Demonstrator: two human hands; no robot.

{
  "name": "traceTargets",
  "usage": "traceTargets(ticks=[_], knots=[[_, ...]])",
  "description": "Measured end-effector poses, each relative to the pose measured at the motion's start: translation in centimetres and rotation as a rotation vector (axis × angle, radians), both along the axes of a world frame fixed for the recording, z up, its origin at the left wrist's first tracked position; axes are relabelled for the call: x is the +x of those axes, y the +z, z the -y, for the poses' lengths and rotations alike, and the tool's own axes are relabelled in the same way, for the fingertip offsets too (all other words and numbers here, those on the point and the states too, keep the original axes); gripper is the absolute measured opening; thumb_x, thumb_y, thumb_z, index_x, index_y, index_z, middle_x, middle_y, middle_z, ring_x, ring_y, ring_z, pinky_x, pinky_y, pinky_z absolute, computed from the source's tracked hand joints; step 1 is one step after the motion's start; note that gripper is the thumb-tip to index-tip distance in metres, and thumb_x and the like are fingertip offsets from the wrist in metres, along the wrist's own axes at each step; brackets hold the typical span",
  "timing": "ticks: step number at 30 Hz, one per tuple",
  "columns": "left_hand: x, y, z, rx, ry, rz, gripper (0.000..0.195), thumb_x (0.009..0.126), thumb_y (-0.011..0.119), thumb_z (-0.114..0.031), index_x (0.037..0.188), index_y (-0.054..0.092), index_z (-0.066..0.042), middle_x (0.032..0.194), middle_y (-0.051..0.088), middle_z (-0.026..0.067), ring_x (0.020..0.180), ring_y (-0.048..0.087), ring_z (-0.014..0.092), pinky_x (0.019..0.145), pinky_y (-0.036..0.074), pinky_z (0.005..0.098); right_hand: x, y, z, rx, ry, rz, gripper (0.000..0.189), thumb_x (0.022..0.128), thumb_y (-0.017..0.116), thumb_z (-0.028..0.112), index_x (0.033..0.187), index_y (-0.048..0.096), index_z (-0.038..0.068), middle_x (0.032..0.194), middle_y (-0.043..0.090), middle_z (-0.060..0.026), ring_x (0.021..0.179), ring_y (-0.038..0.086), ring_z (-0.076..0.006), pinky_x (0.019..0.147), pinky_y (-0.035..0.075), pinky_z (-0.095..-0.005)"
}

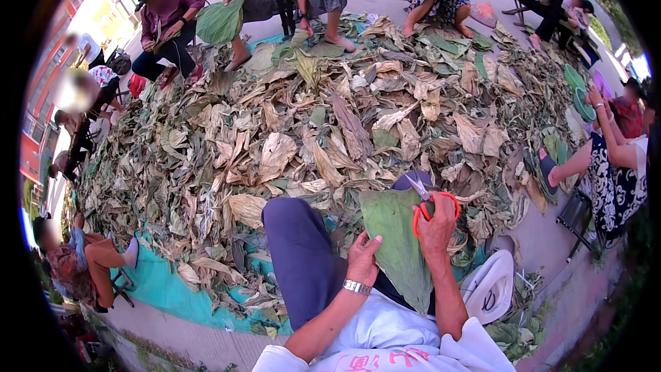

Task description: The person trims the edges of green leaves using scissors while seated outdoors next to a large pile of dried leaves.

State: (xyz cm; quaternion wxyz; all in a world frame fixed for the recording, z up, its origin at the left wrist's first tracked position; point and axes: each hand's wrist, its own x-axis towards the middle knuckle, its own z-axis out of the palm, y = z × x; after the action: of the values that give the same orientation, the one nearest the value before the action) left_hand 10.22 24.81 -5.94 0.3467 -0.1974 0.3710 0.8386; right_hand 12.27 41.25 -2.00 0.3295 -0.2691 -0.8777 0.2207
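A large green leaf, folded into a tapering shape, lies across my lap with its narrow end towards my body. My left hand pinches the leaf's left edge between thumb and fingers; a metal watch is on that wrist. In my right hand are scissors with red handles. Their blades are parted and point up and left, just beyond the leaf's upper right edge. Whether they touch the leaf I cannot tell.
A broad heap of dried leaves spreads before my knees, partly over a teal sheet. Several seated people surround it; one holds a green leaf. A white hat lies by my right side. A folding stool stands at the right.
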Motion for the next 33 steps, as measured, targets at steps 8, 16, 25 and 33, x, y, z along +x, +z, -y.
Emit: traceTargets(ticks=[8, 16, 25, 33], knots=[[-1.0, -5.3, -2.5, -0.096, 0.125, -0.111, 0.034, 0.084, 0.069, -0.001, 0.115, 0.056, 0.002, 0.101, 0.068, 0.0097, 0.087, 0.064, 0.015, 0.082, 0.051, 0.0303, -0.6, 0.0, -1.4, -0.079, 0.007, -0.069, 0.047, 0.062, 0.082, 0.006, 0.103, 0.06, 0.004, 0.089, 0.058, -0.012, 0.085, 0.058, -0.0299, 0.076, 0.046, -0.0395], [-1.2, -2.8, -2.6, -0.893, 0.146, -0.711, 0.074, 0.064, 0.083, -0.004, 0.129, 0.047, -0.001, 0.125, 0.052, 0.0145, 0.106, 0.057, 0.022, 0.088, 0.049, 0.0344, 0.0, -1.5, -1.8, -0.093, -0.019, -0.046, 0.047, 0.065, 0.08, 0.004, 0.107, 0.059, 0.002, 0.094, 0.058, -0.0119, 0.088, 0.057, -0.0299, 0.078, 0.046, -0.0409], [-0.2, 2.6, -4.3, -0.945, -0.384, -1.51, 0.078, 0.075, 0.073, -0.02, 0.142, 0.035, -0.007, 0.153, 0.022, 0.0173, 0.145, 0.014, 0.037, 0.115, 0.021, 0.049, 0.1, -2.8, -2.0, -0.187, 0.019, -0.013, 0.041, 0.08, 0.074, 0.011, 0.115, 0.056, 0.0, 0.106, 0.06, -0.0147, 0.094, 0.059, -0.0287, 0.084, 0.047, -0.0389], [-1.2, 2.5, -6.2, -1.045, -0.578, -1.425, 0.079, 0.088, 0.05, -0.054, 0.151, 0.024, -0.015, 0.159, 0.004, 0.0147, 0.146, 0.0, 0.038, 0.115, 0.007, 0.057, 0.5, -4.1, -3.5, -0.348, -0.025, -0.061, 0.04, 0.088, 0.069, 0.019, 0.121, 0.054, 0.002, 0.108, 0.062, -0.0138, 0.091, 0.059, -0.0233, 0.081, 0.048, -0.0351]])
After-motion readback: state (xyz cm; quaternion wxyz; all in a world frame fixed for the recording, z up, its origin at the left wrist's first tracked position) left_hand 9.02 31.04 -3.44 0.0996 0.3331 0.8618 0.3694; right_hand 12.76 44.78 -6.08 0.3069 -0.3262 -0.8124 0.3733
